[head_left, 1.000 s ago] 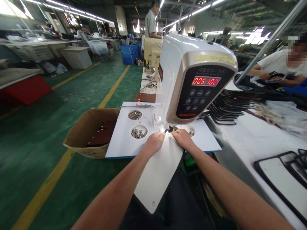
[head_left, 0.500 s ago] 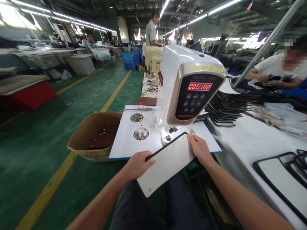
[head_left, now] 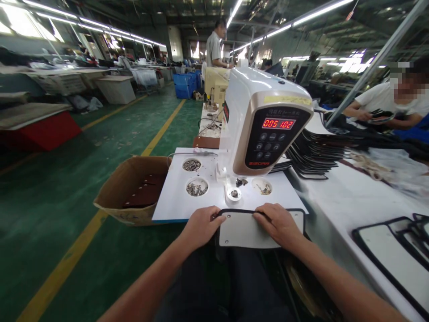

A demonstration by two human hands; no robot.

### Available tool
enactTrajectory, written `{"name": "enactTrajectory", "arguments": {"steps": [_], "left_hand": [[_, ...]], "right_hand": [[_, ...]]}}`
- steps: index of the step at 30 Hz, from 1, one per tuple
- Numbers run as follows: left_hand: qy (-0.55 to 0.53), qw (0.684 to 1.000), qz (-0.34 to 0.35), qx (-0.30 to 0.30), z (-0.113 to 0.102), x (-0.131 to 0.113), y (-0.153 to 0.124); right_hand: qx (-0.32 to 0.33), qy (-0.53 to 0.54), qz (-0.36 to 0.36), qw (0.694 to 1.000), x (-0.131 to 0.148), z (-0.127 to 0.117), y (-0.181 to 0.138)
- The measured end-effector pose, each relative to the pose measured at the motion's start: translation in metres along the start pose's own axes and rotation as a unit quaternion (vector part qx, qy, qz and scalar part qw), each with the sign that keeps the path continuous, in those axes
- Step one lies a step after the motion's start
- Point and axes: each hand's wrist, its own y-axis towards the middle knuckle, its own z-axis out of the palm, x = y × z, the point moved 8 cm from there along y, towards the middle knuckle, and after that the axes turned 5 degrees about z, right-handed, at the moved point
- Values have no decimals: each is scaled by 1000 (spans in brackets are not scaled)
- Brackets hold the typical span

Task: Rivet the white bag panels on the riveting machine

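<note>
1. White across the panel (head_left: pixel 240 230), bordered in black.
2. White over the machine (head_left: pixel 237 100), gold-brown around its front, black on the control face (head_left: pixel 273 144), red in the digits (head_left: pixel 279 124).
3. White on the surface (head_left: pixel 172 192), edged in blue.
4. Tan on the box (head_left: pixel 130 214), reddish brown on the pieces (head_left: pixel 142 191) inside.
5. Green on the floor (head_left: pixel 50 201), striped with yellow.

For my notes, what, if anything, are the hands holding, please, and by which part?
The left hand and right hand grip the white panel by its black far edge.
</note>
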Motion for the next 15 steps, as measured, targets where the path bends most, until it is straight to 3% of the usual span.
{"name": "enactTrajectory", "arguments": {"steps": [6,10,15], "left_hand": [[-115,991,-53,-48,25,7,13],[-113,985,-78,-100,31,10,36],[-85,985,-70,-130,26,18,65]], "right_hand": [[2,38,65,997,-1,19,9],[-45,14,144,988,-13,24,26],[-88,8,168,982,-31,19,51]]}}
